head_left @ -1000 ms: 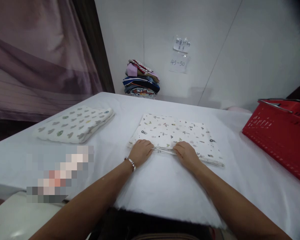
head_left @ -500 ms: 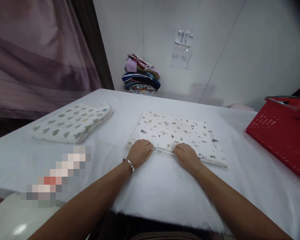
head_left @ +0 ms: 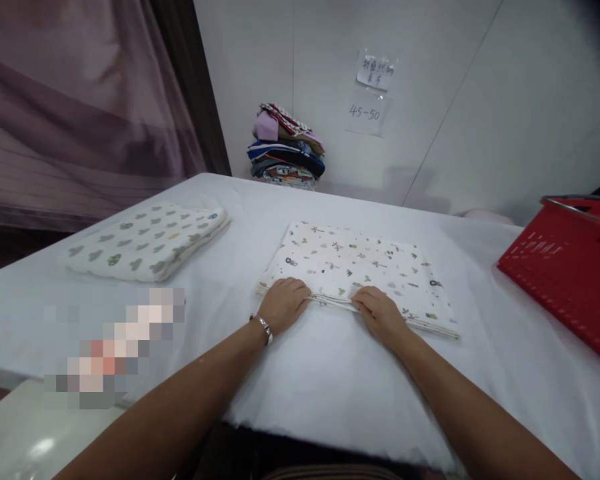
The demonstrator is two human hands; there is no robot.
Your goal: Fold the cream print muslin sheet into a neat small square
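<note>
A folded white cloth [head_left: 360,263] with small animal, palm tree and leaf prints lies flat on the table, its layered edge facing me. My left hand [head_left: 284,305] is closed on that near edge, left of its middle, fingers on top and thumb toward the edge. A silver bracelet [head_left: 263,327] circles the left wrist. My right hand [head_left: 380,313] pinches the same edge a short way to the right. Between the two hands the stacked layers show slightly wavy.
A second folded cloth [head_left: 150,240] with grey cloud prints lies at the left of the white-covered table [head_left: 330,387]. A red basket [head_left: 570,267] stands at the right. Behind the table rises a stack of folded fabrics [head_left: 287,147]. A blurred-out patch [head_left: 125,340] covers something at lower left.
The view has shifted slightly, so things appear a little further right. My right hand's fingers have drawn together more tightly on the cloth's edge; the cloth stays in place.
</note>
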